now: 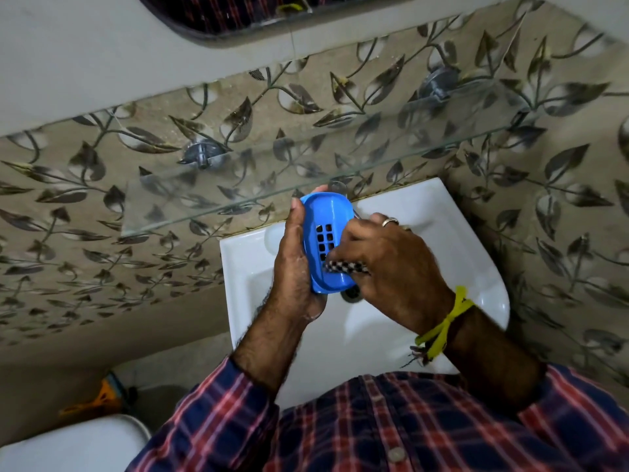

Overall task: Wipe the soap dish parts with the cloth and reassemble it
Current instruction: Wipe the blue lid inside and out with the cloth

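Note:
A blue plastic soap dish part with a grid of square drain holes is held upright over the white sink. My left hand grips it along its left edge. My right hand presses a dark checked cloth against the lower part of the dish, fingers curled round the cloth. Most of the cloth is hidden under that hand. No other dish part is in sight.
A glass shelf on metal brackets juts out just above the sink, close over the dish. The sink drain lies below the hands. Leaf-patterned tiles cover the wall. A white toilet lid is at lower left, a mirror above.

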A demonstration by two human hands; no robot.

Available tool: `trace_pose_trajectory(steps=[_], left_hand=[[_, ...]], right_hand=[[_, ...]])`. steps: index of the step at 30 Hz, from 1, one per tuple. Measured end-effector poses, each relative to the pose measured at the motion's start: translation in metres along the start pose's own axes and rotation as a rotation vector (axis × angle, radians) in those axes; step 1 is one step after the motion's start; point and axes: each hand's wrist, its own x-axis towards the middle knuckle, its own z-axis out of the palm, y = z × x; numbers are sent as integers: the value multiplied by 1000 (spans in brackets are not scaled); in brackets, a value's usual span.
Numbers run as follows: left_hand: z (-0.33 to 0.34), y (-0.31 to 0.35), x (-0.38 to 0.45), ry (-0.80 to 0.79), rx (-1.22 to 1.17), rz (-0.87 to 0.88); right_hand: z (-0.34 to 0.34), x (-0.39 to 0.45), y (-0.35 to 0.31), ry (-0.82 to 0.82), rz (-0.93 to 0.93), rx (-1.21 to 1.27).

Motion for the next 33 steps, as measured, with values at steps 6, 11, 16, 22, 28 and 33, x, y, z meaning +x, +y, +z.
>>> trace_pose_trajectory(steps=[6,11,16,22,28,33], left_hand=[[0,-2,0,3,10,12],[-1,0,0,23,23,8],[2,1,0,19,29,4],[6,-1,-1,40,43,-11],[3,6,1,45,-12,33],[8,-1,-1,56,-59,-8]], right_hand=[[0,3,7,58,50,-24],[1,-7,3,-98,-107,-29],[-5,6,10,-104,-115,-68],[-6,10,13,-41,-177,-215],[7,-3,1,74,-81,-107],[9,9,2,180,107,-68]])
